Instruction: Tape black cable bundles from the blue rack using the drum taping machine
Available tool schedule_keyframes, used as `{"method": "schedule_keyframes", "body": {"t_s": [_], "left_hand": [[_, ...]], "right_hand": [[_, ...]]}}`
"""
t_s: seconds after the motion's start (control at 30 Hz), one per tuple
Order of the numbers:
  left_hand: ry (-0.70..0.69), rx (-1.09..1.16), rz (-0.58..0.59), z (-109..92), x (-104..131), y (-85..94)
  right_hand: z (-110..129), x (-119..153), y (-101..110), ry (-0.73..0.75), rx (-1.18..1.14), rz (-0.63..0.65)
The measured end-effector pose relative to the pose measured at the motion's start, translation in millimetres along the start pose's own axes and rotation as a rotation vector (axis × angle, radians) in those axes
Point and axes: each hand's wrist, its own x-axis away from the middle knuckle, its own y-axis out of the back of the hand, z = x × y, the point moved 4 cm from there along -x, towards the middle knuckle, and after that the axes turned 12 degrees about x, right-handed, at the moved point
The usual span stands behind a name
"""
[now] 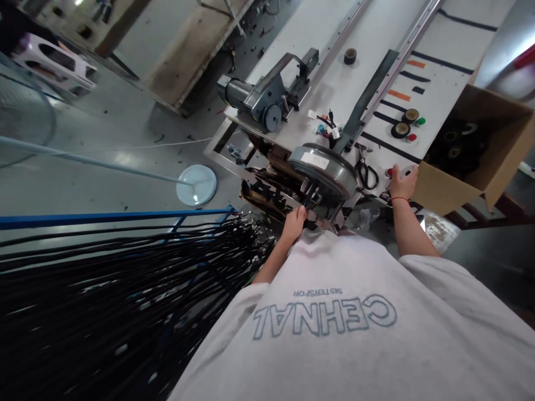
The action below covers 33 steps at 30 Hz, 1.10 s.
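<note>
My left hand [295,221] has its fingers closed at the lower left of a round grey drum [324,165]; what it grips there is too small to make out. On the table's right part, my right hand [403,182] rests beside a red button [390,172], its fingers slightly spread near the cardboard box [445,189]. Black-handled scissors [368,174] lie between the drum and my right hand. A grey motor unit [261,100] is mounted on the table's left edge. Small connectors with wires [328,125] lie behind the drum.
Many black cables [125,289] hang from a blue rack [104,218] at the left. Tape rolls [400,130] and black strips lie on the white table [376,33]. A round white base [196,185] with a pole stands on the floor.
</note>
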Motion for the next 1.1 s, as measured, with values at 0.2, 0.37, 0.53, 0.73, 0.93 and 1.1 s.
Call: {"method": "schedule_keyframes", "body": {"t_s": [0.2,0.37,0.53,0.73,0.93,1.1], "left_hand": [[-0.045,-0.013,0.017,-10,-3,10.1],[0.032,-0.057,0.067,16,8,12.5],[0.188,-0.096,-0.004,63,29,27.6],[0.109,-0.057,-0.097,48,34,31.4],[0.074,-0.028,-0.116,26,22,28.5],[0.084,-0.065,-0.119,20,9,20.6]], "right_hand": [[1,2,4,-0.019,-0.01,0.009],[2,3,6,-0.013,-0.017,0.01],[3,3,6,-0.001,-0.017,0.011],[2,3,6,-0.011,-0.016,0.021],[4,5,7,-0.017,-0.008,0.023],[5,7,8,-0.016,-0.013,0.044]]}}
